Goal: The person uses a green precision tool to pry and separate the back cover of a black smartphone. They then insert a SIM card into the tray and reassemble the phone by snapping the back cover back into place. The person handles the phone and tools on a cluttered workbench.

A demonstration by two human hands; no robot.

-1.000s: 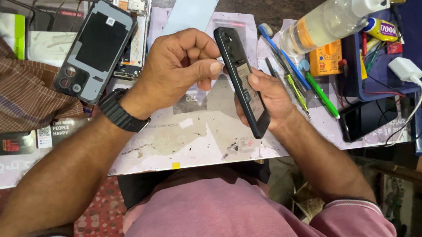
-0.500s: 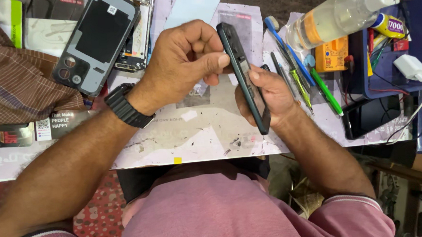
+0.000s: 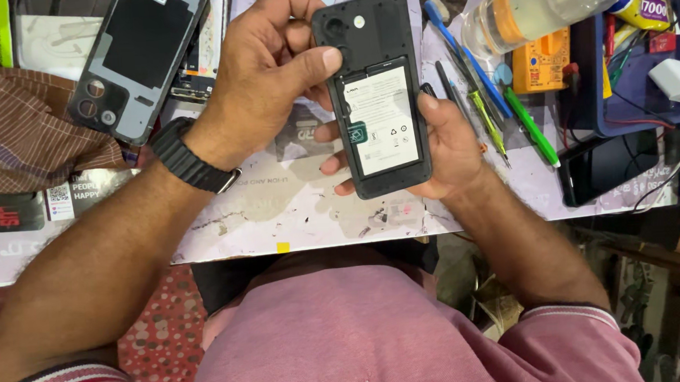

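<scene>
I hold a black phone (image 3: 375, 96) above the worktable, its back cover off and a white-labelled battery facing me. My right hand (image 3: 450, 142) cradles the phone from beneath, fingers curled around its lower edges. My left hand (image 3: 260, 75), with a black watch on the wrist, grips the phone's upper left corner, thumb pressed near the camera area.
A grey phone back cover (image 3: 128, 62) lies at the upper left beside a brown checked cloth (image 3: 18, 122). Right of the phone are a toothbrush (image 3: 464, 53), a green pen (image 3: 530, 127), a clear bottle (image 3: 540, 6), an orange meter (image 3: 546, 60), a white charger (image 3: 679, 80) and a dark phone (image 3: 606, 169).
The phone has turned from edge-on to flat, its open back with the battery now facing me. Both hands have kept their hold on it.
</scene>
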